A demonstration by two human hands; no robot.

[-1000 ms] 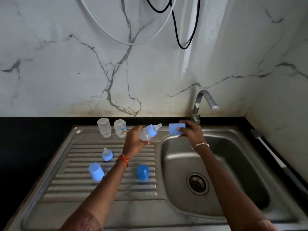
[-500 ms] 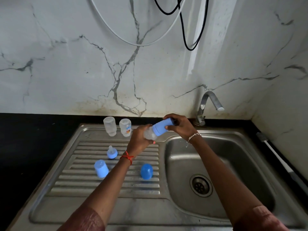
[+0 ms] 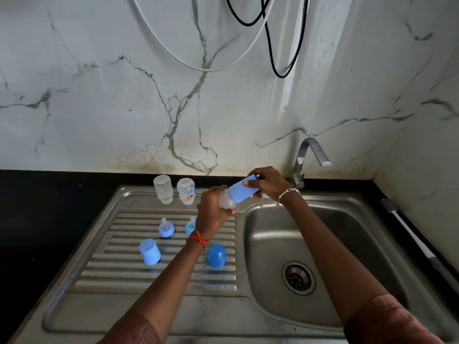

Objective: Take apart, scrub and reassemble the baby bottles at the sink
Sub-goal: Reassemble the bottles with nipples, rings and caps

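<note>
My left hand (image 3: 213, 209) grips the clear body of a baby bottle (image 3: 226, 201), tilted up to the right over the edge between drainboard and basin. My right hand (image 3: 267, 182) holds the light blue cap (image 3: 240, 192) that sits over the bottle's top. Two clear bottle bodies (image 3: 163, 188) (image 3: 186, 191) stand upside down at the back of the drainboard. Two blue nipple rings (image 3: 166, 228) (image 3: 190, 225) stand in the middle. A light blue cap (image 3: 149, 252) and a darker blue cap (image 3: 217, 255) rest nearer to me.
The steel drainboard (image 3: 124, 281) lies left, the sink basin (image 3: 273, 247) with its drain (image 3: 298, 277) right. A tap (image 3: 306, 160) rises at the back. A brush handle (image 3: 412, 239) lies on the black counter at far right. Cables hang on the marble wall.
My right hand brought the light blue cap from beside the bottle onto its nipple end. The camera view shifted slightly, and both hands stayed near the basin's back left corner.
</note>
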